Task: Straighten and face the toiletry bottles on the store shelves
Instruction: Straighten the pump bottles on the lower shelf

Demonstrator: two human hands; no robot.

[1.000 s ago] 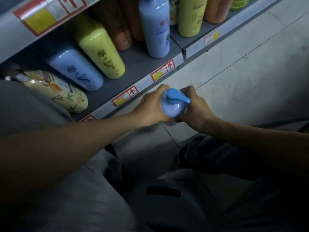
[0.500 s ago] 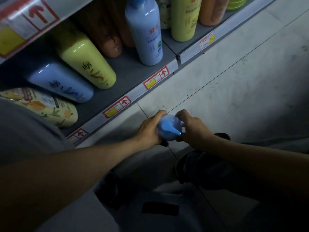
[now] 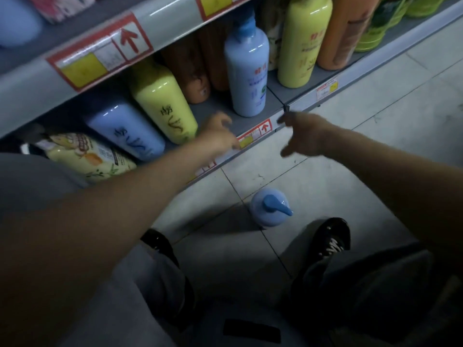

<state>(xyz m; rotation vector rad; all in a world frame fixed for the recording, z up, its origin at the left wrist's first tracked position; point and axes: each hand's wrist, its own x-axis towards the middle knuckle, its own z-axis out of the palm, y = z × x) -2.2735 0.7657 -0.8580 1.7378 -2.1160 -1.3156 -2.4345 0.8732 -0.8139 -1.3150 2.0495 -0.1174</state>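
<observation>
Both your hands are empty, reaching toward the bottom shelf.

Your left hand point(image 3: 219, 132), fingers loosely curled, sits at the shelf edge point(image 3: 255, 136) just right of the leaning yellow bottle point(image 3: 164, 103); your right hand point(image 3: 304, 136) hangs spread near the shelf joint. The blue pump bottle point(image 3: 269, 209) stands on the floor tiles point(image 3: 363, 146), lower centre, between your shoes point(image 3: 330, 242). An upright blue bottle point(image 3: 248, 73) stands centre-top, just above your hands. A leaning blue bottle point(image 3: 127, 131) and a floral bottle point(image 3: 87, 156) crowd the left.
</observation>
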